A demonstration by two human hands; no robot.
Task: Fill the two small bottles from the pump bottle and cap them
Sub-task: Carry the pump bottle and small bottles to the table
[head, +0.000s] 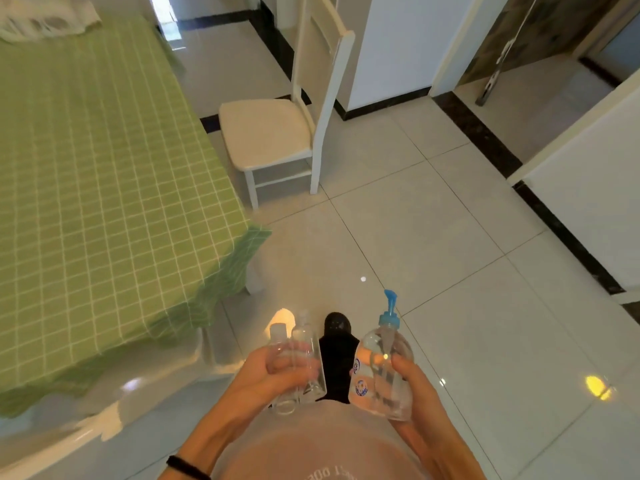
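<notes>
At waist height above the floor (pixel 450 237), we hold all the task items in the air. Our left hand (pixel 268 374) grips the two small bottles (pixel 307 341) side by side, and our right hand (pixel 415 386) wraps the pump bottle (pixel 374 368), pump head up. We judge this to be the carrying step, with filling not yet started. The next move calls for setting the items on the tabletop (pixel 104 168) at left. The clear plastic makes caps and fill levels hard to make out.

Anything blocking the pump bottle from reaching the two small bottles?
Nothing visible. The left grip holds the small bottles, the right grip holds the pump bottle, with only open air between them.
</notes>
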